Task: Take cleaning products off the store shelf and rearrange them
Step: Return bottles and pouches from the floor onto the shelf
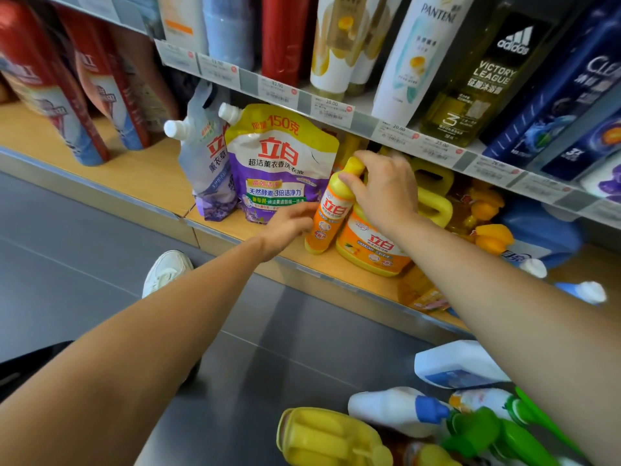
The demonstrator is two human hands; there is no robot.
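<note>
A slim orange dish-soap bottle (331, 210) with a yellow cap stands tilted on the wooden bottom shelf (168, 183). My right hand (383, 193) grips its neck and cap from above. My left hand (289, 223) reaches in at the bottle's lower left, fingers loosely curled against the purple-and-yellow detergent pouch (279, 163); whether it holds anything I cannot tell. A second spouted pouch (205, 163) leans behind to the left. A larger orange jug (373, 250) sits just right of the slim bottle.
Yellow-handled jugs (433, 196) and a blue jug (537, 230) crowd the shelf to the right. Shampoo bottles (416, 55) fill the shelf above. Red spray cans (50, 89) stand at far left. On the grey floor lie a yellow jug (329, 438), white bottles (396, 412) and green-capped bottles (487, 432). My shoe (168, 270) is near the shelf base.
</note>
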